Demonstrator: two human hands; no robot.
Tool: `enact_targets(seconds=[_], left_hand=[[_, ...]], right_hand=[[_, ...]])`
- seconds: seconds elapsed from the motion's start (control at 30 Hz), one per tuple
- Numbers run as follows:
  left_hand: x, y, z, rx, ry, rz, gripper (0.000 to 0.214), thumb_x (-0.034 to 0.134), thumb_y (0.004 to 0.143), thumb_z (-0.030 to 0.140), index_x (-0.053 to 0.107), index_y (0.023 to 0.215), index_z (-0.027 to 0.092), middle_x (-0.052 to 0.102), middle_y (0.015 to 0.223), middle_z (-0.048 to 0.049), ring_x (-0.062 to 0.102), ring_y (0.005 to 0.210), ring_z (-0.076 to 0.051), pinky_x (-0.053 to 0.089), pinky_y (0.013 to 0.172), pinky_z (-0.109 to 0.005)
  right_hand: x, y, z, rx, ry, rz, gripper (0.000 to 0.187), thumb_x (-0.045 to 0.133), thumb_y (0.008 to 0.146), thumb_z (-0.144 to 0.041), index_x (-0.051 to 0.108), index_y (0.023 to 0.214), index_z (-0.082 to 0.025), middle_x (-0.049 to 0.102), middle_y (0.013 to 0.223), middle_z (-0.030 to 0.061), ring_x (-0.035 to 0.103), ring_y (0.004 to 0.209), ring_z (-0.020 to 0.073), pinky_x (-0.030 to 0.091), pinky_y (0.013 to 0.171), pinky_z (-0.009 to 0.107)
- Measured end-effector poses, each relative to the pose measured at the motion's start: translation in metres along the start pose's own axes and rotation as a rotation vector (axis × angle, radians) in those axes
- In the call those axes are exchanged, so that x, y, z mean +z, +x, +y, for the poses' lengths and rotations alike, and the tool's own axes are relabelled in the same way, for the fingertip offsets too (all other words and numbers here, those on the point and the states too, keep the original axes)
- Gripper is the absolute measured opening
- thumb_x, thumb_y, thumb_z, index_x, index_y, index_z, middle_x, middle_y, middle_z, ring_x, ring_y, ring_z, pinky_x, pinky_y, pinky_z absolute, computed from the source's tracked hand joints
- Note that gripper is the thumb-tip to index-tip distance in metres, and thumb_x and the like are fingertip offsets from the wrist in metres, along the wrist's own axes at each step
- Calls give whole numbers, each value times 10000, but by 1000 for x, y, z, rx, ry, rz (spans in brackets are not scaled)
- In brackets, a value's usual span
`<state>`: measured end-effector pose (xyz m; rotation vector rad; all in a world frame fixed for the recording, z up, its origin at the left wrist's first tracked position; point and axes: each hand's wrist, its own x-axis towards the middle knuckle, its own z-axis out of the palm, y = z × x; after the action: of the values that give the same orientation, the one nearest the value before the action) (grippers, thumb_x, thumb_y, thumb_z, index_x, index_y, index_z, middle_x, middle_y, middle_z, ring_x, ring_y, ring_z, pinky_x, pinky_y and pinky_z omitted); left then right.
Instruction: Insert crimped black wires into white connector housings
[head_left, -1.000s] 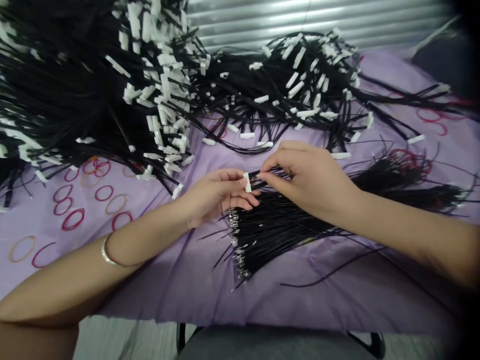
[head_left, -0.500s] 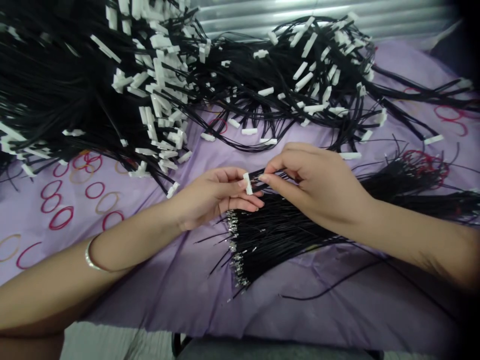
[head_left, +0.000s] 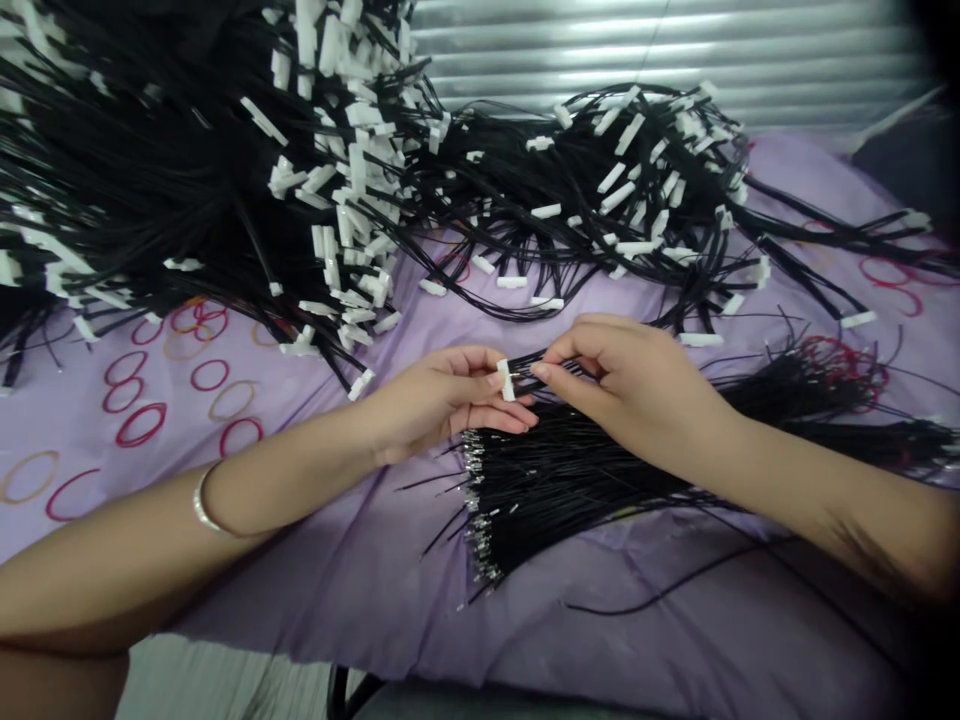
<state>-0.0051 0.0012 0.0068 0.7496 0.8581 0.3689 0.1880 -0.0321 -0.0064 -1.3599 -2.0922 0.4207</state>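
Observation:
Between the thumb and fingers of my left hand [head_left: 457, 400] is a small white connector housing [head_left: 507, 380], held upright. Several black wires run from it to the right. My right hand [head_left: 626, 375] pinches a black wire close to the housing; the wire's bare metal tip [head_left: 523, 375] points at the housing, and I cannot tell whether it is inside. Just below both hands lies a thick bundle of loose black wires [head_left: 570, 470], their silvery crimped ends [head_left: 476, 510] lined up at its left side.
A large heap of black cables [head_left: 172, 150] with white connectors fills the back left. Another cable pile [head_left: 525, 180] lies behind my hands. Red and yellow rubber bands [head_left: 141, 425] are scattered on the purple cloth [head_left: 315, 590]. A ribbed metallic surface [head_left: 600, 50] stands behind.
The view has tilted up and to the left slightly, so everything sits lower and mostly further right. My hands keep the same grips, with the wire tip still close to the housing.

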Motion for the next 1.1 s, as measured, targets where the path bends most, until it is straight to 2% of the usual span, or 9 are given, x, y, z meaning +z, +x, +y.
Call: enact_targets(seconds=[0.37,0.67,0.77,0.83,0.87,0.9,0.93,1.0,1.1], left_hand=[[0,1,-2,5,4,18,87,479,882,25,553,875,68,704,801,-114,709,705,-160,569,693,-225],[2,0,-3,26,23,28,57,513,870,40,566,869,61,700,786,-120,709,702,-162,559,715,-229],[3,0,-4,39,-9,21,71,498,874,33,563,861,61,696,775,-120,707,694,-165,555,715,-239],[3,0,-5,46,-43,15,84,482,883,35,556,863,69,693,774,-118,705,700,-167,554,714,-250],[2,0,-5,52,-63,21,89,472,891,41,550,866,75,690,770,-115,702,697,-161,553,712,-249],[2,0,-5,60,-84,35,96,461,900,46,544,864,79,687,765,-111,696,686,-147,549,702,-238],[1,0,-5,68,-104,53,106,450,908,50,538,857,82,683,765,-107,687,671,-129,542,684,-217],[1,0,-4,73,-128,76,124,441,917,57,530,834,82,676,780,-104,663,636,-95,519,626,-169],[0,0,-3,54,-126,94,126,451,913,57,524,813,83,670,803,-105,655,643,-86,496,581,-142]], right_hand=[[-1,-3,1,-64,1,20,70,591,851,-183,631,802,-154,413,624,-18,392,567,96,311,524,226],[12,-2,0,-1,67,-8,93,561,863,-195,635,811,-172,491,663,-8,429,585,105,340,541,234],[1,-4,-6,-118,-78,32,117,522,889,-210,625,862,-162,564,779,46,508,693,154,407,628,283],[-12,-8,-16,-230,-287,114,177,506,899,-259,622,955,-138,588,907,123,534,834,241,422,739,379],[-17,-11,-22,-225,-360,152,229,521,888,-287,617,1016,-124,585,923,149,528,873,283,412,770,424],[-20,-15,-28,-262,-386,128,275,523,883,-323,616,1033,-111,582,889,156,523,835,293,409,740,436],[-20,-19,-33,-238,-382,126,250,505,894,-309,618,999,-113,585,916,168,520,843,294,412,743,439],[-13,-26,-40,-319,-299,-36,217,527,884,-319,612,874,-120,582,815,119,533,766,259,443,668,401],[1,-31,-43,-373,-238,-203,93,596,831,-201,600,758,-144,574,720,48,555,717,219,475,673,376]])
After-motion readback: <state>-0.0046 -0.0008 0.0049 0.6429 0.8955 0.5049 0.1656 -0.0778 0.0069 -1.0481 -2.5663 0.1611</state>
